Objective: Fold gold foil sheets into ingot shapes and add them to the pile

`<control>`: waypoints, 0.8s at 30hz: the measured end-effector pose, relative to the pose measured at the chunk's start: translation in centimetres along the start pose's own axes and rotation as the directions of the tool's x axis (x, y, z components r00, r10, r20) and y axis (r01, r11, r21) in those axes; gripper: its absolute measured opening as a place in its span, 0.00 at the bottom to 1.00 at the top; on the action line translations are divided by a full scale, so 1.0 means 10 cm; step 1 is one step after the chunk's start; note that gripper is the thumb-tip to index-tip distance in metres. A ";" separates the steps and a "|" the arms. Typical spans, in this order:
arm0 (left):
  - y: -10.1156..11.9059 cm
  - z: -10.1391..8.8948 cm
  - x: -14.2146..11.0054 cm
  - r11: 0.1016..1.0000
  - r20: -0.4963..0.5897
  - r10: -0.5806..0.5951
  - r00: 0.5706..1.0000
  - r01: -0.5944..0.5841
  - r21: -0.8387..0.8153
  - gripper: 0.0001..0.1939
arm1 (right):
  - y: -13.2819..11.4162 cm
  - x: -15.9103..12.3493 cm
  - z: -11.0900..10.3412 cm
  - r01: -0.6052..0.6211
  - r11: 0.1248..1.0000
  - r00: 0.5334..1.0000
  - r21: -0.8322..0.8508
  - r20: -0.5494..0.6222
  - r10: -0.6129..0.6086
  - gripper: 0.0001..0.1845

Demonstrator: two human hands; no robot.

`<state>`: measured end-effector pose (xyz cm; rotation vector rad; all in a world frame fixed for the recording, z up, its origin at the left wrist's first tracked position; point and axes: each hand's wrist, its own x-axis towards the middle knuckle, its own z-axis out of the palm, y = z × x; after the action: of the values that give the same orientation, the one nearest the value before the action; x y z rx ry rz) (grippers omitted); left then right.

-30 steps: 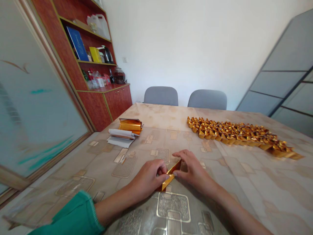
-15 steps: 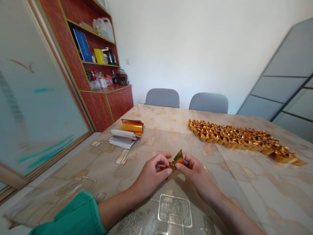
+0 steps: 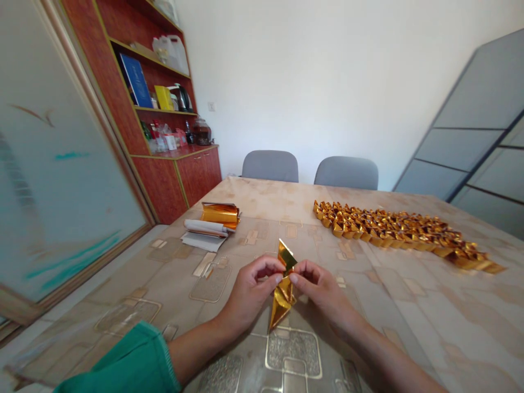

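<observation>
Since the folded gold foil (image 3: 282,302) over the tabletop (image 3: 254,197) looks light, slick and easily creased, pinch softly at its narrow middle, where your left hand (image 3: 249,286) and right hand (image 3: 325,289) have their fingers clamped on it, sparing its 2 tips.

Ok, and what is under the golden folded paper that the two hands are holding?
The patterned tablecloth shows around it. What lies directly under the golden folded paper cannot be seen: the paper, the left hand and the right hand cover that spot.
</observation>
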<state>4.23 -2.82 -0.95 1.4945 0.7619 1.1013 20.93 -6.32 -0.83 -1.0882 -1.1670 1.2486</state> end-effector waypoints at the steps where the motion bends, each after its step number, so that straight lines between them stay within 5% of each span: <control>1: 0.01 -0.01 0.01 0.999 0.022 0.021 1.000 -0.022 0.043 0.07 | 0.02 -0.01 0.00 -0.024 0.999 1.000 0.028 0.011 0.023 0.21; 8: 0.03 -0.05 0.04 0.994 0.113 0.027 0.993 -0.038 0.102 0.15 | 0.13 -0.04 0.03 0.006 1.000 1.000 0.006 0.030 -0.006 0.19; 16: 0.03 -0.05 0.07 0.992 -0.110 -0.109 0.988 0.101 -0.075 0.18 | 0.07 -0.06 0.07 0.043 0.999 0.996 -0.021 0.076 -0.041 0.14; 24: 0.07 -0.04 0.08 0.964 -0.182 -0.175 0.968 0.131 -0.230 0.24 | 0.08 -0.03 0.08 0.044 0.999 0.998 -0.025 0.041 -0.043 0.16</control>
<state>4.11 -2.08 -0.11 1.1329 0.8528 1.1879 20.08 -6.59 -1.53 -1.0548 -1.2345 1.2300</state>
